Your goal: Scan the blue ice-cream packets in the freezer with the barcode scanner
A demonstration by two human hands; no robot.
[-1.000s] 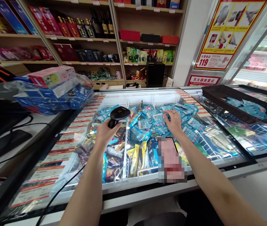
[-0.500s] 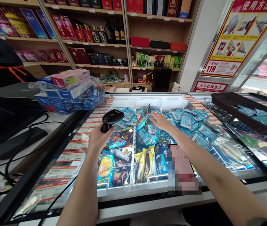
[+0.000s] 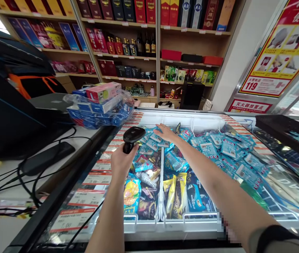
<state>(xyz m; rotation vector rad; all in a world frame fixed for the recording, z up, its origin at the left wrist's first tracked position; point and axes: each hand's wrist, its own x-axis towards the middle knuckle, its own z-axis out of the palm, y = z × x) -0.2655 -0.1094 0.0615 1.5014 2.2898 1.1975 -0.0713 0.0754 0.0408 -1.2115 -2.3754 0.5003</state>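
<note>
My left hand is wrapped round the handle of a black barcode scanner, its head up and facing away from me. Over a pile of small blue packets on the freezer's glass top, my right hand reaches out with fingers spread. Its fingertips are at the packets; whether they touch one I cannot tell. More blue packets lie heaped to the right of my right forearm. Below the glass, yellow ice cream wrappers and other bags fill white wire baskets.
Price labels line the freezer's left side. Wrapped boxes stand at the back left, beside a monitor and black cables. A dark tray sits at the right. Shelves of boxes and bottles rise behind.
My right hand has moved left, from beside a blue packet at the middle to the left pile, and its fingers have spread. The view has turned left. My forearm now covers most of the phone.
</note>
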